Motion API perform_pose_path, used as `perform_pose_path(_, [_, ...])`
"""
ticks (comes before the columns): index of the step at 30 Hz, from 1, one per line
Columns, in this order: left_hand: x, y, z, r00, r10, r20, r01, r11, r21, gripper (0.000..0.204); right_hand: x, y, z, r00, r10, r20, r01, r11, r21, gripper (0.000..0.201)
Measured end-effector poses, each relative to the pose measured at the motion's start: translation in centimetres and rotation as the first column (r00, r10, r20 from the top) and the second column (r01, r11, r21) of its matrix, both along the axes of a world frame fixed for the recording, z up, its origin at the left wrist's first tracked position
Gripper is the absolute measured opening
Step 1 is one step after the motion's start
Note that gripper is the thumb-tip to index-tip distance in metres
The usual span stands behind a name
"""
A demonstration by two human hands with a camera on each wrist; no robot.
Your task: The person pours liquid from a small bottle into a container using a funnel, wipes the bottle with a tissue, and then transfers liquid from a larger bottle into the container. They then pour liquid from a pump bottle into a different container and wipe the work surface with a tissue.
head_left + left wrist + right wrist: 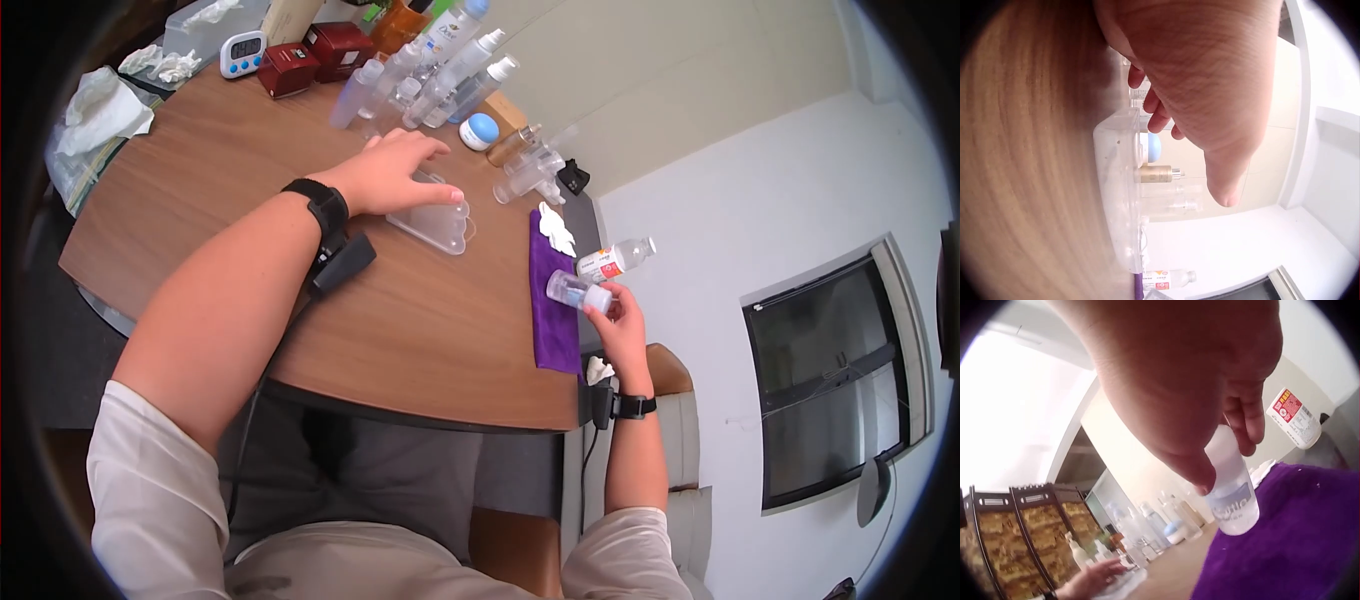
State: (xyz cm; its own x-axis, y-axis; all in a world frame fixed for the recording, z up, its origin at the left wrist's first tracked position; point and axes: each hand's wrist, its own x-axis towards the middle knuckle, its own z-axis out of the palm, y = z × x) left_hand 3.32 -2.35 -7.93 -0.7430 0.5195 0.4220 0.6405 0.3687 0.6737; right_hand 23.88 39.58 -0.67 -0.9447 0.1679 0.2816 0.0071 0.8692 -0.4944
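My right hand (pixel 622 328) pinches the white cap of a small clear bottle (pixel 568 290) between thumb and fingers. In the right wrist view that bottle (pixel 1235 509) is held a little tilted over a purple cloth (pixel 1291 531), my right hand (pixel 1191 381) above it. My left hand (pixel 395 175) is over a clear plastic case (pixel 435 227) on the table, fingers spread and thumb out. The left wrist view has the left hand (pixel 1204 81) beside the case (pixel 1119 187), its thumb off the case; whether the fingertips touch it cannot be told.
Several clear bottles (pixel 440 85), a blue-lidded jar (pixel 479 131) and an amber bottle (pixel 508 148) stand along the table's back. A labelled bottle (pixel 612 260) is beyond the purple cloth, crumpled white tissue (pixel 555 230) on its far end. Red boxes (pixel 289 70) and a timer (pixel 243 54) stand far left.
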Motion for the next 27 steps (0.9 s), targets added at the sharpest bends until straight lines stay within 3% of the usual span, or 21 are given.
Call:
perform_pose_path(3, [-0.1,-0.1,-0.1,1.000,-0.020,0.017,0.020,1.000,0.007,0.081,0.0,-0.2,0.3,0.999,-0.032,0.022,0.031,0.999,0.031,0.048])
perform_pose_path(4, [-0.2,0.0,-0.2,1.000,-0.017,0.008,0.017,1.000,0.004,0.082,-0.1,0.1,-0.1,0.999,-0.045,-0.030,0.050,0.981,0.187,0.049])
perform_pose_path(5, [-0.2,0.1,-0.3,1.000,-0.014,0.001,0.014,1.000,0.003,0.082,-0.1,-0.1,-0.1,0.999,-0.045,-0.026,0.049,0.981,0.188,0.049])
perform_pose_path(7, [-0.1,0.2,-0.3,1.000,-0.012,0.008,0.012,1.000,-0.002,0.081,0.1,-0.8,0.0,0.995,0.030,-0.094,0.014,0.899,0.437,0.050])
perform_pose_path(11, [-0.3,0.3,-0.4,1.000,-0.005,0.008,0.005,1.000,0.000,0.081,0.4,-1.9,0.8,0.990,0.128,-0.060,-0.099,0.933,0.345,0.050])
perform_pose_path(13, [-0.4,0.3,-0.4,1.000,-0.010,0.008,0.010,1.000,-0.006,0.080,0.3,-2.1,0.7,0.960,0.253,-0.119,-0.158,0.843,0.515,0.048])
perform_pose_path(20, [-0.4,0.4,-0.5,1.000,-0.021,0.018,0.021,1.000,0.011,0.079,-0.7,-4.9,3.0,0.963,0.268,-0.015,-0.181,0.688,0.703,0.048])
perform_pose_path(22, [-0.3,0.3,-0.2,1.000,-0.017,0.016,0.017,1.000,0.003,0.079,-1.2,-6.2,4.5,0.919,0.318,0.233,-0.388,0.630,0.673,0.048])
perform_pose_path(23, [-0.2,0.3,-0.2,1.000,-0.013,0.021,0.013,1.000,-0.004,0.079,-1.5,-6.8,5.3,0.919,0.318,0.231,-0.387,0.630,0.673,0.048])
perform_pose_path(25, [-0.4,0.3,-0.3,1.000,-0.017,0.018,0.017,1.000,-0.002,0.079,-2.3,-7.9,6.5,0.861,0.260,0.436,-0.502,0.565,0.655,0.048])
perform_pose_path(27, [-0.4,0.2,-0.4,1.000,-0.021,0.014,0.021,1.000,0.000,0.078,-3.4,-8.5,7.5,0.839,0.200,0.506,-0.516,0.587,0.623,0.048])
